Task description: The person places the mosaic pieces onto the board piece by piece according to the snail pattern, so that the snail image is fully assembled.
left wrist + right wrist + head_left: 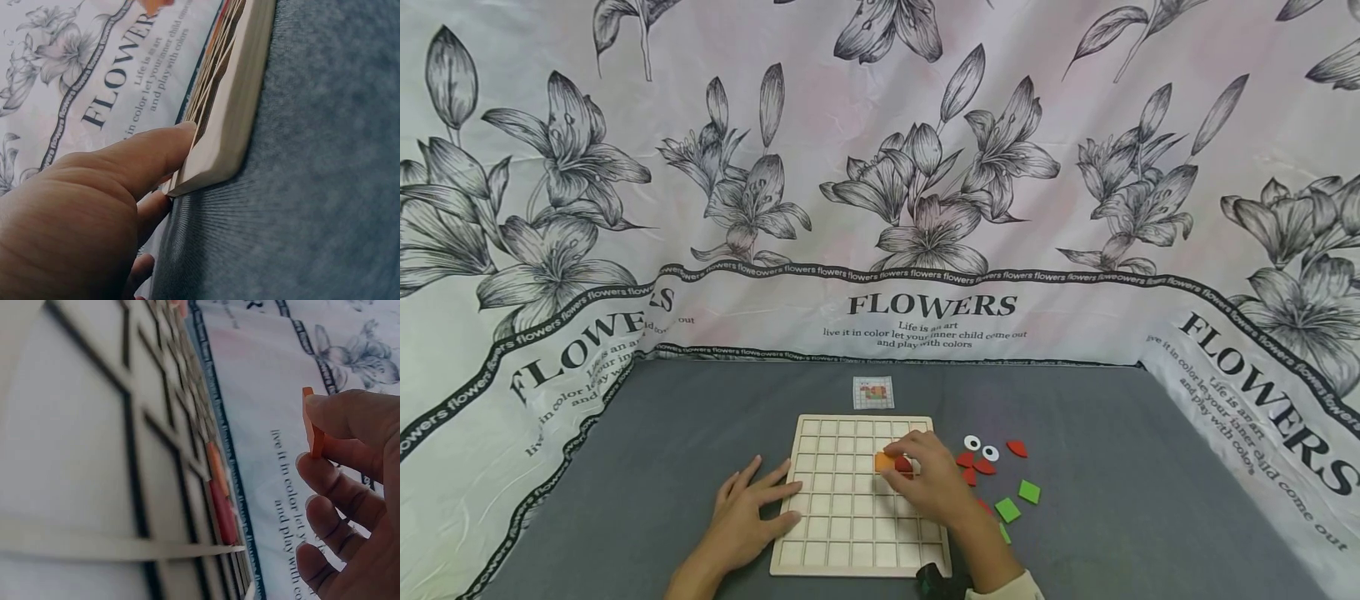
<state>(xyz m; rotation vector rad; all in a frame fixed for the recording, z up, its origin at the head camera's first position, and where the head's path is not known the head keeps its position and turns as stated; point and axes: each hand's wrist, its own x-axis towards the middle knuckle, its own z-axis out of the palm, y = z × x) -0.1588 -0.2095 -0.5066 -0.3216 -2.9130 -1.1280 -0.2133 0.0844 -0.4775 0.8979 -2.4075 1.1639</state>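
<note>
Hands: left (741, 518) touches gridded board (841, 529), right (934, 482) pinches 1 orange tile (317, 441).

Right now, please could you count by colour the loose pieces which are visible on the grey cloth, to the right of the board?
Red pieces: 5, one partly hidden by the right forearm
Green pieces: 3, one also partly hidden
White eye pieces with black centres: 2
Total visible: 10
</note>
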